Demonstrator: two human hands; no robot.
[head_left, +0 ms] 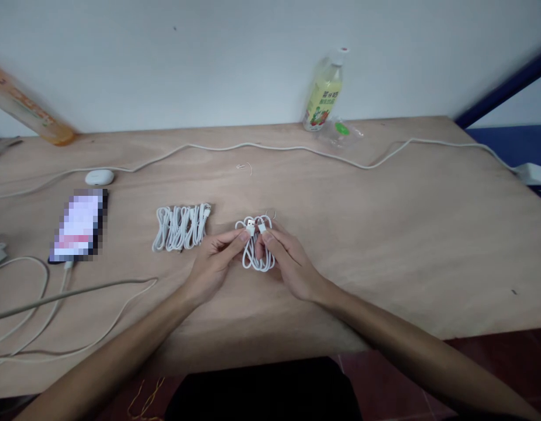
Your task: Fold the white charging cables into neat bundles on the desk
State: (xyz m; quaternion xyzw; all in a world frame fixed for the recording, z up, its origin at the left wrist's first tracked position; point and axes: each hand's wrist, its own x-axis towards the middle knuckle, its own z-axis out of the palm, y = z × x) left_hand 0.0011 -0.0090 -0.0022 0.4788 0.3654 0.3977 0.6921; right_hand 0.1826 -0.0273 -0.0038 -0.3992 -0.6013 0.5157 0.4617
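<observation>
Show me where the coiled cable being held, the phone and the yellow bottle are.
Coiled cable (pixel 252 258): head view, on its loops.
Phone (pixel 79 225): head view, on its pixelated screen.
Yellow bottle (pixel 324 98): head view, on its label.

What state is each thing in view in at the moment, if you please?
Left hand: pinching the held cable bundle
Right hand: pinching it too
Held cable bundle: coiled
Row of white cables: coiled, side by side
Phone: screen lit, plugged in
White case: closed
Yellow-green bottle: capped
Long white cable: uncoiled
</observation>
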